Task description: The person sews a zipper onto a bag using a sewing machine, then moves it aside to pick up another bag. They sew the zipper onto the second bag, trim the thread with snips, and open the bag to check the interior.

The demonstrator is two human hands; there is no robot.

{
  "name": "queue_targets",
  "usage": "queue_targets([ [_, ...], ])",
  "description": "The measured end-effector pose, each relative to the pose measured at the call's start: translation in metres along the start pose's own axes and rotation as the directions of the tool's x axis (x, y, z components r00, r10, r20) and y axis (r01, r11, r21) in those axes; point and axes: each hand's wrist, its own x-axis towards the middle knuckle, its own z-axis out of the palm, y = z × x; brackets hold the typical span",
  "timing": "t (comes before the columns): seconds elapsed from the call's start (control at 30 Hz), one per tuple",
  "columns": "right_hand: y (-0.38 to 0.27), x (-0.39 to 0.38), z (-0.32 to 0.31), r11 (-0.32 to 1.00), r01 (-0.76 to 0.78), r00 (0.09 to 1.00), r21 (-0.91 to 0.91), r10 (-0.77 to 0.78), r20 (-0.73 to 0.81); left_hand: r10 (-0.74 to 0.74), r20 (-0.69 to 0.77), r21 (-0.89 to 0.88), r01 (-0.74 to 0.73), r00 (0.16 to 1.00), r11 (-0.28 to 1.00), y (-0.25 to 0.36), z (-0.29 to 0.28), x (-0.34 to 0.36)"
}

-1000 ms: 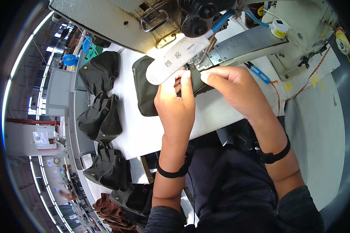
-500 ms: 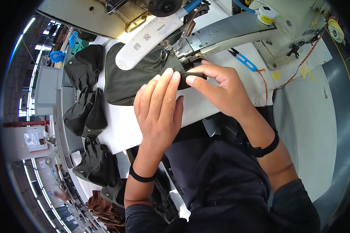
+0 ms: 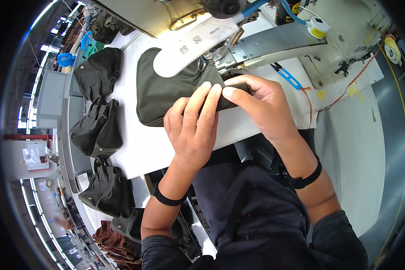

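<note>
An olive fabric bag (image 3: 157, 96) lies under the head of a white sewing machine (image 3: 202, 40); a metal ring shows near its needle area (image 3: 213, 58). My left hand (image 3: 191, 128) rests on the bag's near part, fingers extended and slightly bent, tips pressing the cloth, thumb mostly hidden. Just right of those fingertips, my right hand (image 3: 265, 105) pinches the bag's raised edge between thumb and index finger, below the machine's metal bed (image 3: 272, 45).
Several dark bags (image 3: 94, 74) line the table (image 3: 137, 155) at left, with brown pieces (image 3: 114, 240) lower down. Blue thread snips (image 3: 287, 76) lie right of the bag. An oil-cup-like white container (image 3: 317, 28) sits on the machine. Blurred background equipment fills the far left.
My left hand has gone from a pinch near the presser foot to spread fingertips lower on the bag. My right thumb and index remain at the cloth edge, slightly shifted.
</note>
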Motion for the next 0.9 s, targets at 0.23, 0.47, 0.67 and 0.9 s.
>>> queue_targets([
  [0.23,-0.008,0.014,-0.001,1.0,0.003,0.999,-0.028,-0.002,0.035,-0.105,-0.018,-0.097,0.103,0.994,0.99,0.001,0.007,0.011],
  [0.47,-0.014,0.014,0.005,0.999,-0.032,0.999,-0.02,0.032,-0.014,-0.085,0.002,-0.113,0.085,0.996,0.99,-0.006,0.004,0.017],
  [0.67,-0.022,0.022,0.002,0.984,-0.159,0.987,-0.08,0.155,-0.051,-0.082,0.071,-0.171,0.093,0.994,0.981,-0.015,0.002,0.023],
  [0.9,-0.009,0.019,-0.012,0.952,-0.042,0.997,-0.304,0.059,0.049,0.019,0.028,0.051,-0.021,0.999,0.998,-0.011,0.002,0.013],
])
